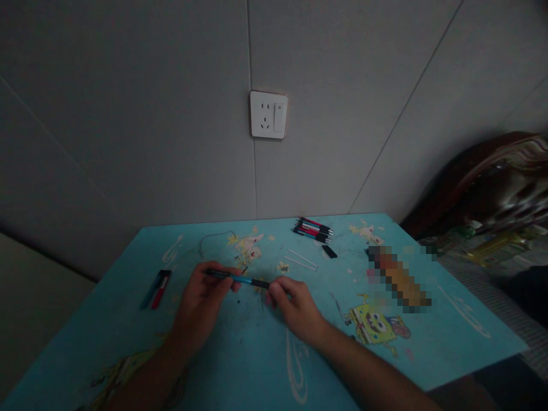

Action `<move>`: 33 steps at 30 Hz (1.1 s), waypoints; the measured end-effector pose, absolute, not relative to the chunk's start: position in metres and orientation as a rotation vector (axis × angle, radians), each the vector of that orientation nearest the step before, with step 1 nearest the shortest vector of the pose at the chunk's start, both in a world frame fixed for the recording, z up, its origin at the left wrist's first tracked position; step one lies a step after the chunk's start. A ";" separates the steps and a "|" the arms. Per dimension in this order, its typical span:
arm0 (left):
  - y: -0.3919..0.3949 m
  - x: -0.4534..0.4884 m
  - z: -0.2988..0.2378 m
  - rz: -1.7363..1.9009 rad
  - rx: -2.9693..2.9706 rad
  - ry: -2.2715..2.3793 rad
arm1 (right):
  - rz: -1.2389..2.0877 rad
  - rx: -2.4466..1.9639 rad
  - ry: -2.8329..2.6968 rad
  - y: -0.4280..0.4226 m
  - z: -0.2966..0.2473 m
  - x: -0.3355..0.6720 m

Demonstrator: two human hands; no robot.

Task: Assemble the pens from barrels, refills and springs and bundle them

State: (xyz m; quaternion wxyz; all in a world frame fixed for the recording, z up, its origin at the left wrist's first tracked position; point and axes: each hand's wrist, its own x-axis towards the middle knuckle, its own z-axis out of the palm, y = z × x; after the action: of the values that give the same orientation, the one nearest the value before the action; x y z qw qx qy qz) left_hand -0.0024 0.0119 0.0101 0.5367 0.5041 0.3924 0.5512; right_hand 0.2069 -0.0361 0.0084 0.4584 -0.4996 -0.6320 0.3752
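A blue pen (242, 279) with black ends lies level between my two hands, above the table. My left hand (208, 291) is closed round its left part, thumb along the barrel. At the other end, the fingertips of my right hand (291, 298) pinch the black grip; the very tip there is hidden. Beyond my right hand lie a few thin white refills (302, 260) and a small black piece (329, 252). Behind them is a row of several finished-looking pens (313, 229), red, blue and black. Left of my left hand rest blue and red pen barrels (159, 289).
The table (265, 377) has a light blue cartoon-printed cover and stands against a grey wall (171, 142) with a white socket (268, 115). A blurred-out brownish item (402, 279) lies at the right. Dark carved furniture (492, 188) stands beyond the right edge.
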 end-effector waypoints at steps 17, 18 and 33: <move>0.012 -0.004 0.014 1.331 1.179 0.939 | 0.960 -1.182 -1.656 -0.037 0.010 0.209; 0.012 -0.005 0.014 1.321 1.178 0.907 | 1.114 -1.124 -1.590 -0.036 0.008 0.208; 0.020 -0.006 0.014 1.232 1.129 1.000 | 0.442 -1.322 -1.981 -0.039 0.007 0.208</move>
State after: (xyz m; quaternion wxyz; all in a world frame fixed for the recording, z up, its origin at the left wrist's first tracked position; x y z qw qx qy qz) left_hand -0.0063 0.0204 0.0143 0.5624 0.4794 0.4246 0.5231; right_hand 0.2085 -0.0387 0.0074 0.3521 -0.5109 -0.7655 0.1707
